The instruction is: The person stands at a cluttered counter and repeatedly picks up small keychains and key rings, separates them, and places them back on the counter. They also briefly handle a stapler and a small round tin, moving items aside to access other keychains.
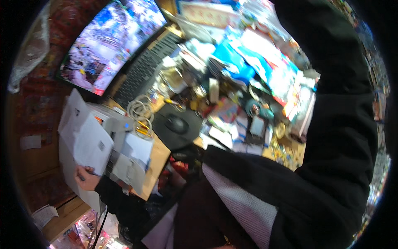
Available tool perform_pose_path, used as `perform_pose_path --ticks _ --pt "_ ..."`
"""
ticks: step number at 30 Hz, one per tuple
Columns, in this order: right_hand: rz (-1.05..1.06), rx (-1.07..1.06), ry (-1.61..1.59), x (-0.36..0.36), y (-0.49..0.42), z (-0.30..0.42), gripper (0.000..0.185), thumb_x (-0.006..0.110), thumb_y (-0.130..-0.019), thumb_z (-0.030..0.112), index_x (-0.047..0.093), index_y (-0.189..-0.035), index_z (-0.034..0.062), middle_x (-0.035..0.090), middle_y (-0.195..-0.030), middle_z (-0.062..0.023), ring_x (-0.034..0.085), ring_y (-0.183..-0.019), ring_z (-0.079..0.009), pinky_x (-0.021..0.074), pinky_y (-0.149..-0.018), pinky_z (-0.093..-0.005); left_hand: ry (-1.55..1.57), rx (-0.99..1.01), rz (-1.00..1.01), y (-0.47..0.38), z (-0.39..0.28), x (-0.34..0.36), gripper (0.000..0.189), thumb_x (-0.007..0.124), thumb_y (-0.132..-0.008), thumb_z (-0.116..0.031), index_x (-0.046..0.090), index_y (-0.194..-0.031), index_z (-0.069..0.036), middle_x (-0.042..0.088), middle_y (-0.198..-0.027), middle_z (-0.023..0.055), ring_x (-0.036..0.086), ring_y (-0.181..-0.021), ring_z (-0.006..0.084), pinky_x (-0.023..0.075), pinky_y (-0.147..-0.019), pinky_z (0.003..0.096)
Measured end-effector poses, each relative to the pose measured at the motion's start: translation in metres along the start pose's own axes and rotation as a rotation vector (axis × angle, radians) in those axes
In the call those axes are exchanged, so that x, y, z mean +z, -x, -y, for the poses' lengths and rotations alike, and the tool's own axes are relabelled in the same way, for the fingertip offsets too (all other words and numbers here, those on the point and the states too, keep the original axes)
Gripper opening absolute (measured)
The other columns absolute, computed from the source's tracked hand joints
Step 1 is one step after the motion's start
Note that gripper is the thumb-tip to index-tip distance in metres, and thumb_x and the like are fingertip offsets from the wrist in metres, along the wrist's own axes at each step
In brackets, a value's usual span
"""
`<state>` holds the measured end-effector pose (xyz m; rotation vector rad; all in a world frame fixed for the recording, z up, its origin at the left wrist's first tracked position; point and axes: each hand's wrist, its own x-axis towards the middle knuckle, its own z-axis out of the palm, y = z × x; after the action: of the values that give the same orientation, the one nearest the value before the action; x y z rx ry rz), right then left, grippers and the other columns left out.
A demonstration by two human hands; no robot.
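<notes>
My left hand is at the lower edge of a white printed sheet of paper, with its fingers curled and the thumb at the sheet's edge. A small dark patch shows between the fingers; I cannot tell what it is. The sheet lies over a light-coloured printer at the left of the desk. Another white sheet rises behind it. Below the printer's front, a pale flap sticks out over the desk edge. My right arm reaches up past the picture's top right in a black sleeve, and its hand is out of view.
A lit monitor and a black keyboard stand beyond the printer. A coiled pale cable lies beside a black mouse on a dark mouse pad. Blue-and-white plastic packaging, a tape roll and small clutter crowd the desk.
</notes>
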<state>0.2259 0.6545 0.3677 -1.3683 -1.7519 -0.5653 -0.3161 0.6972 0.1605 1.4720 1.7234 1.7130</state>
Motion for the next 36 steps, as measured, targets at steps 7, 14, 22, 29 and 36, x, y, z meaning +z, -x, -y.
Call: perform_pose_path --ticks 7,14,22,29,36 --pt "0.342 0.119 -0.709 -0.094 0.141 0.235 0.030 0.050 -0.086 0.022 0.059 -0.110 0.0053 0.060 -0.107 -0.0152 0.059 -0.090 -0.0257 0.0461 -0.082 -0.0346 0.280 -0.040 -0.126 -0.017 -0.016 -0.033 0.022 0.055 -0.088 -0.018 0.059 -0.102 -0.001 0.060 -0.082 0.0088 0.055 -0.071 0.0166 0.0449 -0.058 0.0293" --pt "0.340 0.366 -0.747 -0.187 0.215 0.304 0.034 0.049 -0.084 0.017 0.055 -0.115 0.0045 0.058 -0.110 -0.0128 0.057 -0.092 -0.0214 0.0434 -0.085 -0.0318 0.570 -0.379 0.320 0.016 -0.094 -0.022 0.029 0.049 -0.089 -0.021 0.057 -0.111 -0.004 0.058 -0.087 0.0093 0.052 -0.074 0.0163 0.0445 -0.062 0.0300" --pt "0.113 0.740 -0.413 -0.340 0.256 0.314 0.041 0.048 -0.082 0.011 0.051 -0.122 0.0036 0.056 -0.113 -0.0101 0.054 -0.093 -0.0164 0.0403 -0.089 -0.0286 0.768 -0.790 1.616 0.273 -0.184 0.051 0.057 0.047 -0.078 -0.007 0.037 -0.134 -0.007 0.054 -0.110 0.0147 0.054 -0.095 0.0227 0.0486 -0.075 0.0295" --pt "-0.071 1.201 0.063 -0.553 0.384 0.283 0.037 0.050 -0.085 0.012 0.052 -0.120 0.0028 0.056 -0.111 -0.0077 0.054 -0.088 -0.0115 0.0404 -0.088 -0.0262 0.535 -1.021 1.983 0.500 -0.276 0.004 0.048 0.040 -0.083 0.010 0.034 -0.129 -0.004 0.040 -0.132 0.0307 0.043 -0.124 0.0395 0.0431 -0.099 0.0468" --pt "-0.157 1.411 0.143 -0.630 0.577 0.296 0.024 0.053 -0.085 0.008 0.059 -0.107 0.0008 0.061 -0.091 -0.0064 0.056 -0.073 -0.0095 0.0471 -0.069 -0.0240 0.203 -0.951 2.196 0.613 -0.276 -0.018 0.042 0.039 -0.090 -0.002 0.030 -0.131 -0.004 0.046 -0.128 0.0294 0.056 -0.111 0.0350 0.0595 -0.067 0.0334"
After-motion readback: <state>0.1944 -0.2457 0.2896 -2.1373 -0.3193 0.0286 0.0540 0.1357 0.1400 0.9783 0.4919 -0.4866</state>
